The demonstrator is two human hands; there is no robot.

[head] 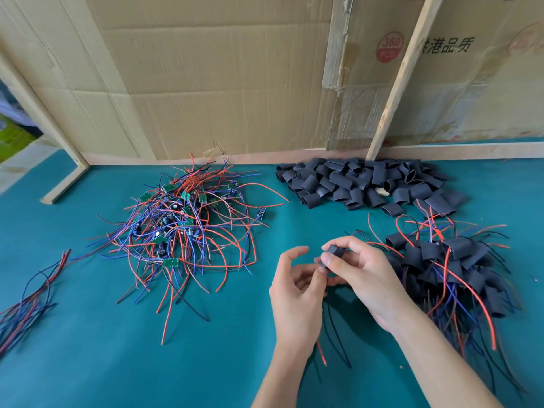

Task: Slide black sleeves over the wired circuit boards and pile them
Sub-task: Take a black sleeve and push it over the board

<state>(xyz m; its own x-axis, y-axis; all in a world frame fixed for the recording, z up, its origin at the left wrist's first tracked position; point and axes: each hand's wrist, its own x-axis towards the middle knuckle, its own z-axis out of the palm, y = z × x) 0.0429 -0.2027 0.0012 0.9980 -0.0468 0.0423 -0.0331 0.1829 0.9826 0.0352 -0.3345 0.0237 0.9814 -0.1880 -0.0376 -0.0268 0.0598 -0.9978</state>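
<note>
Upper right of frame, on the cardboard backing (223,83): red round stamp (389,50) reading "360 PCS", beside it black Chinese print, partly cut off by a slanted wooden batten (397,81).

Lower centre, above the teal mat (103,348): right hand (362,278) pinching a black sleeve (332,255) between thumb and curled forefinger, palm turned left. Left hand (297,284) just beside it, fingers curled, fingertips meeting the sleeve's lower end; red and black wires (332,337) hanging beneath both hands. Board itself not visible.

Centre left: tangle of bare wired boards (182,225). Upper right on mat: heap of empty sleeves (362,184). Right edge: pile of sleeved boards (453,269). Far left: loose wire bundle (32,298).
</note>
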